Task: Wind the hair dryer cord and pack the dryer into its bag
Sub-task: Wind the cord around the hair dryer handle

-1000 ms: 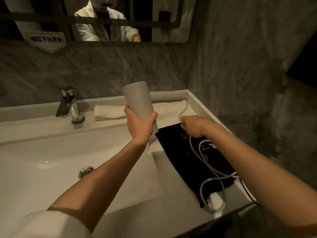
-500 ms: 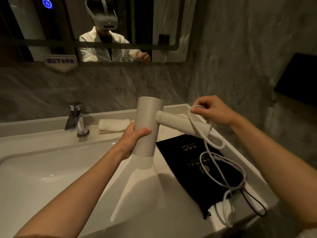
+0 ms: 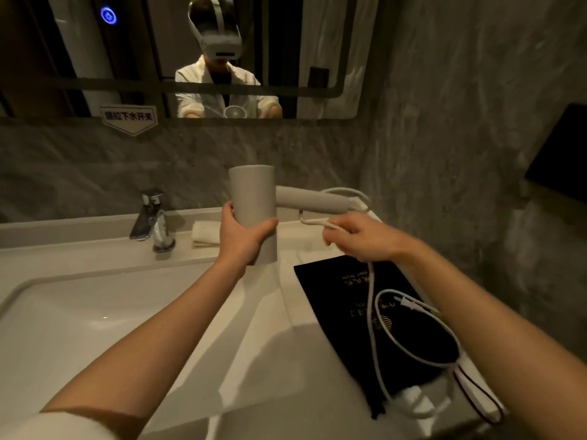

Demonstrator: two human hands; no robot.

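Clearly winding: the left hand (image 3: 244,238) grips the dryer (image 3: 254,214), the right hand (image 3: 359,238) pinches the cord (image 3: 373,331).
Next, another loop around the handle; the bag (image 3: 355,315) waits near right.

Gold print on bag (image 3: 374,315) — too small to read.

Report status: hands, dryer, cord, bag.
Left hand grips grey cylindrical hair dryer. Right hand holds white cord, partly looped round handle. Black fabric bag flat beneath slack.
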